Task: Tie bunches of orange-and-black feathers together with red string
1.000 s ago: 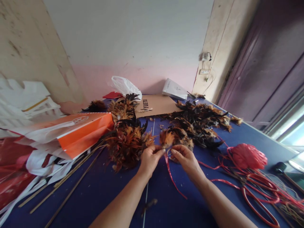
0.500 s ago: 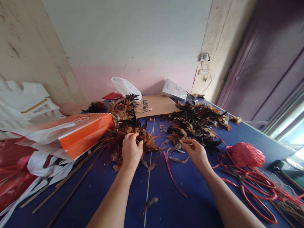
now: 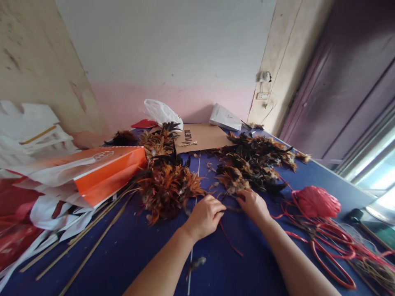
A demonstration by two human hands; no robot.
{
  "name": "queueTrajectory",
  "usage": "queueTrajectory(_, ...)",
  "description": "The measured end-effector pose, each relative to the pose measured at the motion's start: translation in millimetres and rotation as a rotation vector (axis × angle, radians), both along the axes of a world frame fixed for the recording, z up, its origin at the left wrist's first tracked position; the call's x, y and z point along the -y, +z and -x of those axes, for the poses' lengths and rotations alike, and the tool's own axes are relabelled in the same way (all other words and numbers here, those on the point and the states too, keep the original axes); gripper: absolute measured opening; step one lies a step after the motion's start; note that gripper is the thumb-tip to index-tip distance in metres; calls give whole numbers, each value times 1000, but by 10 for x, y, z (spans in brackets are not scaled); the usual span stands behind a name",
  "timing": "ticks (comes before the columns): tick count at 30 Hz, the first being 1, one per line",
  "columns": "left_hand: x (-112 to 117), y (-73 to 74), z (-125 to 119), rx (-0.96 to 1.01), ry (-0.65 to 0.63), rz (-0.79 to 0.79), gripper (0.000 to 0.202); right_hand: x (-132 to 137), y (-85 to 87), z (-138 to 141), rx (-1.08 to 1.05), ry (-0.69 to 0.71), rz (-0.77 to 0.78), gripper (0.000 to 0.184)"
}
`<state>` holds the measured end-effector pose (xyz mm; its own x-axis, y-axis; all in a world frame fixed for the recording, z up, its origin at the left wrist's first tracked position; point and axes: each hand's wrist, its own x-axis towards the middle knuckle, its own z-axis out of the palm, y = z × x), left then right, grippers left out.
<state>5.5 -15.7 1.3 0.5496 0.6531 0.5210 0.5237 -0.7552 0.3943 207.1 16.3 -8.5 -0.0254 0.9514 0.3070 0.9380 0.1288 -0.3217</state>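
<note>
My left hand point(image 3: 206, 216) is over the middle of the table, its fingers curled towards the thumb; whatever is in them is hidden. Below its fingertips a thin red plastic strip point(image 3: 230, 239) lies on the blue surface. My right hand point(image 3: 253, 205), fingers bent together, touches the near edge of a pile of black and brown feathers point(image 3: 256, 164); I cannot make out what it grips. Between both hands lies a loose feather point(image 3: 232, 209). Left of my left hand sits a bunch of reddish-brown feathers point(image 3: 168, 189).
On the right are a ball of red plastic twine point(image 3: 317, 201) and red-handled scissors point(image 3: 330, 263). Thin sticks point(image 3: 92, 230) and an orange paper bag point(image 3: 111, 176) lie left. Flat cardboard point(image 3: 203, 137), a white plastic bag point(image 3: 163, 114) and a white box point(image 3: 225, 117) are at the back.
My left hand has left the reddish-brown feather bunch and moved right and nearer, over the red strip. My right hand has shifted slightly nearer, its fingers lower at the feather pile.
</note>
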Motion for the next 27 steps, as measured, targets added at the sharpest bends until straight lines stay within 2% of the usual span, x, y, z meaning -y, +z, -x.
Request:
queueTrajectory(3,0,-21,14,-58,48,51,18,6,6,8,68,13,7,14)
queueTrajectory(6,-3,-33,23,-57,103,95,20,-22,23,-24,-61,2,26,14)
queueTrajectory(9,-5,-34,4,50,122,142,19,-41,50,-31,-334,8,61,17)
queueTrajectory(12,-11,-28,-44,278,112,248,18,-5,84,47,-717,72,186,23)
queueTrajectory(14,-20,-26,-78,445,118,383,16,48,102,149,-947,146,284,25)
queueTrajectory(16,-33,-26,-105,592,132,570,17,107,110,267,-1078,212,343,24)
queueTrajectory(18,-44,-22,-119,708,121,752,21,155,111,372,-1142,259,380,24)
queueTrajectory(20,-48,-9,-124,799,103,867,23,184,108,444,-1154,275,371,23)
queueTrajectory(27,-31,38,-109,958,113,995,27,214,108,476,-1134,288,315,23)
